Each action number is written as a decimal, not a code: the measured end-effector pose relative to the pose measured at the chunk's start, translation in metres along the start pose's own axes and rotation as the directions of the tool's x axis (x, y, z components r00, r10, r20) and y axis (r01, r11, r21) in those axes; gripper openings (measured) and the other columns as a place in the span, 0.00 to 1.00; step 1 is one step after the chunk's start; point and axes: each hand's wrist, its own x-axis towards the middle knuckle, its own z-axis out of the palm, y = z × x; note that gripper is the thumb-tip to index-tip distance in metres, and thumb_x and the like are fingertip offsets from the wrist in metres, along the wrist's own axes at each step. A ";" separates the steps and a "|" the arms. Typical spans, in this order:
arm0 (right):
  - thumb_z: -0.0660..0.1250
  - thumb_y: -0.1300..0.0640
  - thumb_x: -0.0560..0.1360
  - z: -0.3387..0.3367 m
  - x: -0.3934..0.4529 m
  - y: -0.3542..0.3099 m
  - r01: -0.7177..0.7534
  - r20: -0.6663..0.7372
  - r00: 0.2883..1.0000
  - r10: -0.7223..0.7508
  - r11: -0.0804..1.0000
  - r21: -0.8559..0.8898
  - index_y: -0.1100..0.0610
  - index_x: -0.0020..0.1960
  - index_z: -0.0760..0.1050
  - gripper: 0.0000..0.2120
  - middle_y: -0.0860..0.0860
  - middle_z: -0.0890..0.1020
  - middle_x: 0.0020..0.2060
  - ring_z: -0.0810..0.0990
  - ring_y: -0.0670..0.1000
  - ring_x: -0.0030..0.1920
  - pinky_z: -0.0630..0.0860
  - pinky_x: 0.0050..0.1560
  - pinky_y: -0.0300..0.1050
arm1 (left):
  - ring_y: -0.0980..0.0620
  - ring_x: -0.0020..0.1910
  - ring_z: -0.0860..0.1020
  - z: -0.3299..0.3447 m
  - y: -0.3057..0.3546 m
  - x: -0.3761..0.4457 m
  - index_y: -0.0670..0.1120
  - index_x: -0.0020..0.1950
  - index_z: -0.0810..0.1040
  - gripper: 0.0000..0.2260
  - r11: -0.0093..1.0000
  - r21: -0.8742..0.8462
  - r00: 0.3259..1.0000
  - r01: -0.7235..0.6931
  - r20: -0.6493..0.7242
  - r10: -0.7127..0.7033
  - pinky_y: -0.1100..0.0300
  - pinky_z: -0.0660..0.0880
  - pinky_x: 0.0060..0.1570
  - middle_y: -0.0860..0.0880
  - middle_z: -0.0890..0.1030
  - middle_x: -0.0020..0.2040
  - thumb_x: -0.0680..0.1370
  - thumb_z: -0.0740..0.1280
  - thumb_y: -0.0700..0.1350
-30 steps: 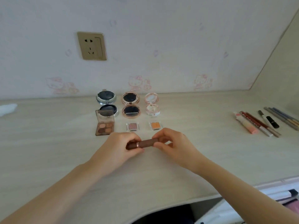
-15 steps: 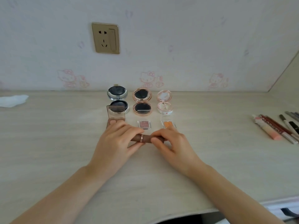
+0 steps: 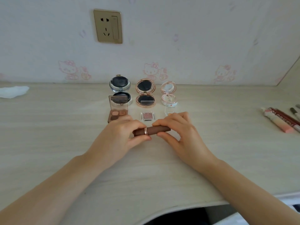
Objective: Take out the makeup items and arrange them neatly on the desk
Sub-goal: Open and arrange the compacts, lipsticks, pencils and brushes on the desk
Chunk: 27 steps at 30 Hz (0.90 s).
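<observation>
The left hand (image 3: 119,138) and the right hand (image 3: 179,135) both pinch one brown lipstick (image 3: 151,131), which lies sideways between them, low over the desk (image 3: 48,135); whether it touches the surface cannot be told. The left fingers and thumb are curled around the short end beside the gold ring, and the right fingers and thumb hold the longer end. Just beyond the left hand stands an open palette (image 3: 118,112), beyond the gap between the hands a small pink pan (image 3: 147,115), and beyond the right hand a clear pan, half hidden by the fingers. Further back three open compacts (image 3: 145,92) stand in a row. Far to the right of the right hand lie some tubes (image 3: 278,121). The step in hand seems to be placing the lipstick as a new front row. The next move probably calls for lowering it straight, parallel to the rows, then loosening both pinches without rolling it.
</observation>
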 end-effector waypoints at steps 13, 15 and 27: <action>0.62 0.55 0.79 0.001 -0.002 -0.002 -0.127 0.079 0.990 0.118 0.984 0.124 0.48 0.55 0.77 0.08 0.39 0.79 0.37 0.70 0.46 0.50 0.68 0.50 0.35 | 0.44 0.35 0.76 0.004 0.016 0.001 0.41 0.44 0.74 0.07 0.928 0.337 0.981 -0.156 0.165 0.105 0.53 0.71 0.34 0.46 0.77 0.37 0.78 0.64 0.44; 0.61 0.55 0.80 0.000 -0.003 -0.004 -0.103 0.063 0.993 0.096 0.989 0.109 0.50 0.55 0.76 0.08 0.39 0.79 0.38 0.70 0.45 0.51 0.67 0.49 0.32 | 0.48 0.30 0.71 0.002 0.017 0.002 0.47 0.41 0.66 0.10 0.945 0.294 0.983 -0.143 0.154 0.101 0.59 0.61 0.30 0.52 0.70 0.31 0.78 0.59 0.51; 0.67 0.57 0.74 -0.003 -0.005 -0.009 -0.068 0.030 0.998 0.063 0.980 0.190 0.45 0.57 0.73 0.13 0.37 0.76 0.48 0.72 0.45 0.52 0.65 0.51 0.29 | 0.59 0.30 0.70 0.001 -0.004 -0.003 0.56 0.46 0.60 0.14 0.992 0.109 0.990 -0.067 0.132 0.053 0.66 0.63 0.27 0.57 0.68 0.30 0.73 0.58 0.64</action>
